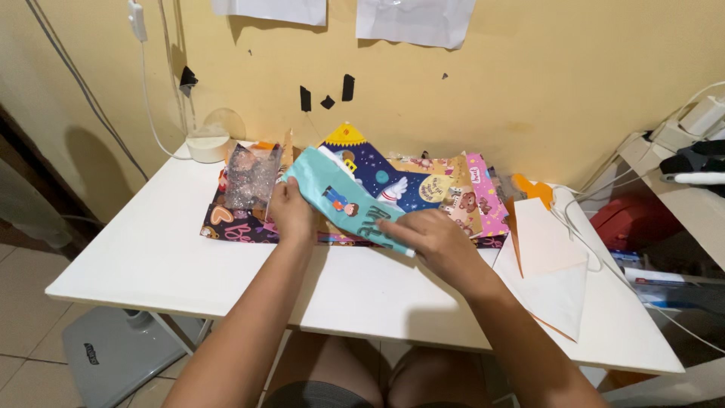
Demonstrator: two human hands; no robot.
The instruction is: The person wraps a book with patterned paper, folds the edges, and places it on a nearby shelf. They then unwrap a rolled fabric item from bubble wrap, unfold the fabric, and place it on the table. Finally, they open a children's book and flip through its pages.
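Note:
A teal sheet of patterned wrapping paper (343, 200) with a cartoon figure lies tilted across a stack of colourful wrapping papers (423, 189) on the white table (151, 257). My left hand (291, 214) grips the teal sheet's left end. My right hand (434, 242) pinches its lower right end, fingers pressed on the paper. The stack shows a dark blue space-themed sheet, a pink one and a dark one with hearts.
A clear plastic bag (251, 175) stands at the stack's left. Behind it sits a small white round device (208, 143) with a cord. White and orange paper bags (551, 261) lie at the table's right. Cables and a shelf (680, 151) crowd the right side.

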